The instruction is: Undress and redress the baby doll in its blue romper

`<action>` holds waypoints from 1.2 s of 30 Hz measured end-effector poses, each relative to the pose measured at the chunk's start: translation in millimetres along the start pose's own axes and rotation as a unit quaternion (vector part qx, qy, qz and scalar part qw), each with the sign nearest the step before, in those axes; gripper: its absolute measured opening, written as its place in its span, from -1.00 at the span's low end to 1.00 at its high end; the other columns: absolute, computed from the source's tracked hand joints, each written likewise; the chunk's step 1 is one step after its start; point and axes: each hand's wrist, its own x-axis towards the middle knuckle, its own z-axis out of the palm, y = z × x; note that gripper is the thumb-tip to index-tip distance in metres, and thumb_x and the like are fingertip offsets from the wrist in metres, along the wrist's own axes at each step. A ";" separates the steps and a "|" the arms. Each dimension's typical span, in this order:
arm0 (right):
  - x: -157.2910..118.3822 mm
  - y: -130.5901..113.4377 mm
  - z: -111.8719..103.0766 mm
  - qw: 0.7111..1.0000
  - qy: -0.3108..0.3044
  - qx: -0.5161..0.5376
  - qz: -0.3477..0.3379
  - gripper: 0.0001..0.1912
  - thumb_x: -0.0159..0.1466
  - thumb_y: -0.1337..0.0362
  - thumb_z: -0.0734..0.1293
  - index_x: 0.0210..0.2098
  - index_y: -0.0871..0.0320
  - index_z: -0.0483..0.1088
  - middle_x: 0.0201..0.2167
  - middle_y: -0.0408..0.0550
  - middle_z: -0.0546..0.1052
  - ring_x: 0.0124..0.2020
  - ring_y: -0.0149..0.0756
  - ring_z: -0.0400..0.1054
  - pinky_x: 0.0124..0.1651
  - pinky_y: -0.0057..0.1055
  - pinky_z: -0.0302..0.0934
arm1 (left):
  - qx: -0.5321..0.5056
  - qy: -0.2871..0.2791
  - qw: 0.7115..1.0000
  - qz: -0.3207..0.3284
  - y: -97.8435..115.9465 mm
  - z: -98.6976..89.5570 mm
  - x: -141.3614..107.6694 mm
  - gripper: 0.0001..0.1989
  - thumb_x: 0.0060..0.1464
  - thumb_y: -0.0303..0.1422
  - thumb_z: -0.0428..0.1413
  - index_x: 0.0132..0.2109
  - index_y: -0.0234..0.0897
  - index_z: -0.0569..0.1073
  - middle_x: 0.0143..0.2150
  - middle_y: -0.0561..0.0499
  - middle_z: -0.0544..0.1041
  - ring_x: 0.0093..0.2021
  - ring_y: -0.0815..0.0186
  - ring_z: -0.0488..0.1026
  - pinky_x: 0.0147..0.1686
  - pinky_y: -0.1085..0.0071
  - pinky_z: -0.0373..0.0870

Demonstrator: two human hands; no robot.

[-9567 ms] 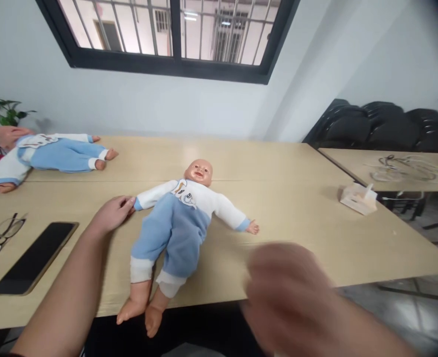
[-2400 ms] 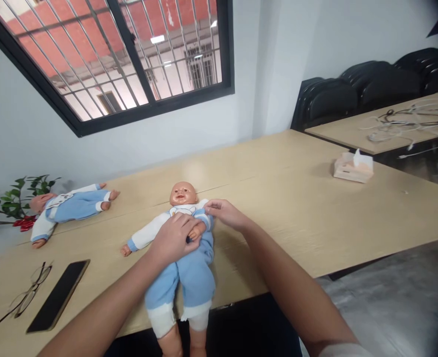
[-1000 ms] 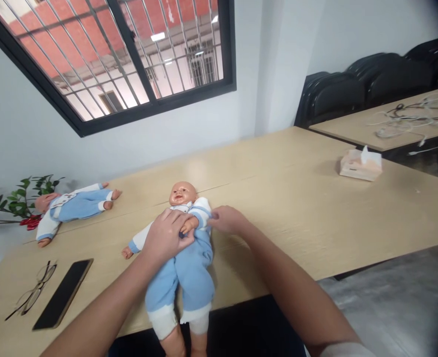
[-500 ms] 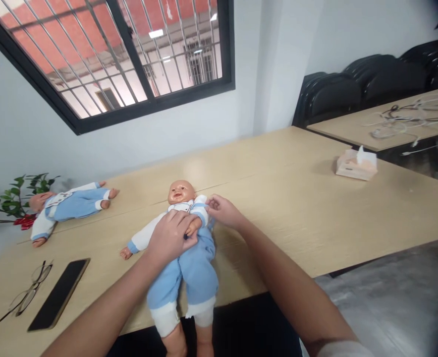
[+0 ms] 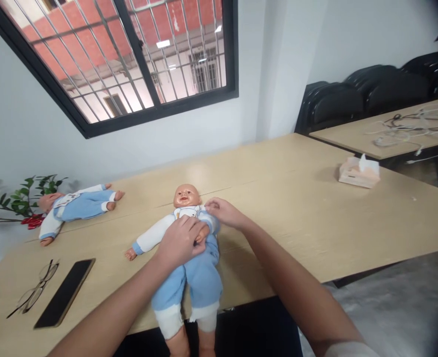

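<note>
Leaning in over the counter [image 5: 278,198], we're watching both hands at work on the doll [image 5: 200,272] in white and blue. It's lying on its back right in front of us, head pointing away toward the wall, shins poking out past the near edge, feet dropping below our view. Our left hand [image 5: 182,240] is spreading across its belly, fingers curling round the little forearm that's lying bent over the body, and yes, we're clamping on there. Our right hand [image 5: 224,213] is hovering at the sleeve on that same side, thumb and fingertips coming together close to the shoulder; whether they're pinching cloth, we're not managing to tell. Over on our left, the doll's other arm is stretching out, its small hand resting on the wood.

Farther back on that side, a second doll [image 5: 81,206] is lying in matching clothes, its head nearing the leafy plant [image 5: 22,196]. Closer to us, the phone [image 5: 65,292] is sitting dark side up, just beside the glasses [image 5: 38,289]. Away to the right, the tissue box [image 5: 359,173] is showing a white tissue on top, and beyond it we're seeing cables [image 5: 419,126] tangling across another tabletop, black chairs [image 5: 386,94] standing behind.
</note>
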 end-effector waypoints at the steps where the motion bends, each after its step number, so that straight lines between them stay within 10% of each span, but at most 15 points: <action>1: 2.9 -3.1 -1.4 0.999 -0.016 0.013 0.030 -0.80 0.27 0.17 0.40 -0.21 0.18 0.47 -0.32 -0.08 0.54 -0.29 -0.30 0.39 -0.21 -0.39 0.25 | 0.001 -0.001 1.000 0.000 0.6 -0.1 0.0 -0.76 0.08 -0.46 0.15 -0.06 -0.24 0.47 -0.15 -0.12 0.53 -0.15 0.05 0.40 -0.15 0.12 0.40; 16: 0.2 -19.7 -35.3 0.974 -0.186 -0.002 0.128 -0.74 0.11 0.12 0.51 -0.46 0.18 0.47 -0.54 -0.19 0.46 -0.47 -0.41 0.25 -0.34 -0.44 0.13 | -0.025 -0.028 0.999 -0.022 -2.0 6.4 -1.1 -0.71 0.25 -0.25 0.20 0.07 -0.21 0.46 -0.08 -0.12 0.51 -0.06 0.05 0.44 -0.04 0.10 0.42; 25: 15.2 3.2 -35.5 0.935 -0.190 0.272 0.122 -0.66 0.09 0.10 0.58 -0.40 0.23 0.50 -0.49 -0.18 0.45 -0.41 -0.38 0.31 -0.20 -0.39 0.23 | -0.118 -0.059 0.991 0.000 -19.3 -18.7 -9.8 -0.66 0.31 -0.22 0.17 0.18 -0.13 0.44 0.22 -0.05 0.55 0.24 0.11 0.46 0.27 0.06 0.34; 36: 52.3 25.0 -10.7 0.945 -0.133 0.277 0.111 -0.71 0.12 0.14 0.56 -0.32 0.23 0.56 -0.42 -0.06 0.60 -0.32 -0.28 0.44 -0.14 -0.36 0.32 | -0.199 -0.163 0.964 0.072 -28.5 -62.9 -0.6 -0.71 0.40 -0.25 0.03 0.17 -0.01 0.50 0.25 0.01 0.53 0.22 0.18 0.47 0.18 0.24 0.42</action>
